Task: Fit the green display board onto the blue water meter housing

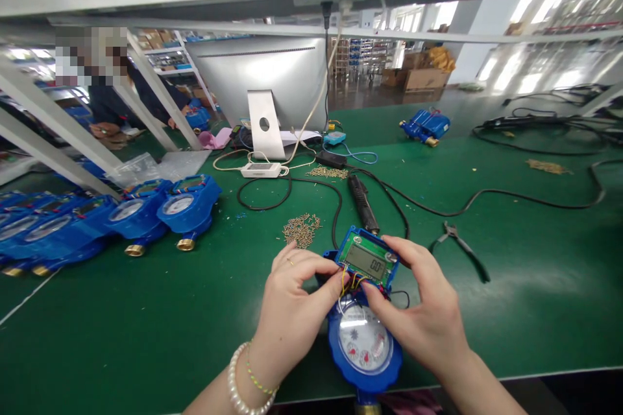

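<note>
In front of me stands a blue water meter (335,337) with a round white dial. Above the dial, a green display circuit board (348,248) in a blue frame is tilted toward me, its screen reading 0.0. Yellow, red, black and white wires run from the board's lower edge. My left hand (299,301) pinches at the board's lower left corner, thumb and index finger together by the yellow and white wires. With thumb below and fingers at the upper right edge, my right hand (428,298) grips the display board. The left fingertips partly hide the wires.
Several blue meters (187,207) line the left side. Loose screws (302,231) lie in piles, with an electric screwdriver (363,202) and pliers (460,246) nearby. A monitor (265,78), cables and another meter (426,126) are farther back. A person (131,100) works across the bench.
</note>
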Available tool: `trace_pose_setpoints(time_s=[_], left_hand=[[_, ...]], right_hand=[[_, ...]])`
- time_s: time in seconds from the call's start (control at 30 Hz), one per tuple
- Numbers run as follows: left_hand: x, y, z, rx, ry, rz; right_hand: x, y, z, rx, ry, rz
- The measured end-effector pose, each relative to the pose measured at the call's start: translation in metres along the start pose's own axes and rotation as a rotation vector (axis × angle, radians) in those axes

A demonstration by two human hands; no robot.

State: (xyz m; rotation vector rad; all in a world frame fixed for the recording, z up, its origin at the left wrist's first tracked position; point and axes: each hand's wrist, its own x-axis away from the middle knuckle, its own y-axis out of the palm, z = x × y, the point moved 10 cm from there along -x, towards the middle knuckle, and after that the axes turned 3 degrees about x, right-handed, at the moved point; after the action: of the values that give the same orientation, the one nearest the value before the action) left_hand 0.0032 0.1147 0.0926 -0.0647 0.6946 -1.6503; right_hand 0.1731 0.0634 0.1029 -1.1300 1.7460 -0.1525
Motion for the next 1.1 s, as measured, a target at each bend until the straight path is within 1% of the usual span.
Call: trace_pose_setpoints(time_s=[0.07, 0.13, 0.27, 0.3, 0.53, 0.63, 0.77, 0.83, 1.0, 1.1], left_hand=[[-0.002, 0.001, -0.005, 0.071, -0.033, -0.035], [-0.004, 0.004, -0.011, 0.128, -0.099, -0.079], [-0.004, 0.014, -0.027, 0.252, -0.327, -0.204], [-0.004, 0.017, -0.029, 0.289, -0.362, -0.234], [-0.003, 0.034, -0.029, 0.492, -0.449, -0.425], [-0.004, 0.033, -0.026, 0.425, -0.408, -0.415], [-0.005, 0.024, -0.024, 0.289, -0.335, -0.310], [-0.003, 0.024, -0.026, 0.313, -0.347, -0.281], [0.004, 0.033, -0.031, 0.541, -0.452, -0.340], [0.004, 0.033, -0.030, 0.557, -0.461, -0.395]], right_hand=[[-0.001, -0.001, -0.001, 0.001, -0.013, 0.003], [-0.001, -0.002, -0.002, 0.005, -0.021, 0.005], [-0.001, -0.001, -0.002, 0.019, -0.031, 0.005], [-0.001, 0.000, -0.001, 0.020, -0.029, 0.001], [-0.007, 0.006, 0.008, -0.043, 0.008, -0.101], [-0.008, 0.011, 0.015, -0.120, 0.072, -0.164], [-0.008, 0.014, 0.023, -0.181, 0.150, -0.208], [-0.007, 0.015, 0.023, -0.191, 0.158, -0.210], [-0.008, 0.016, 0.022, -0.219, 0.147, -0.215], [-0.010, 0.017, 0.021, -0.244, 0.130, -0.218]])
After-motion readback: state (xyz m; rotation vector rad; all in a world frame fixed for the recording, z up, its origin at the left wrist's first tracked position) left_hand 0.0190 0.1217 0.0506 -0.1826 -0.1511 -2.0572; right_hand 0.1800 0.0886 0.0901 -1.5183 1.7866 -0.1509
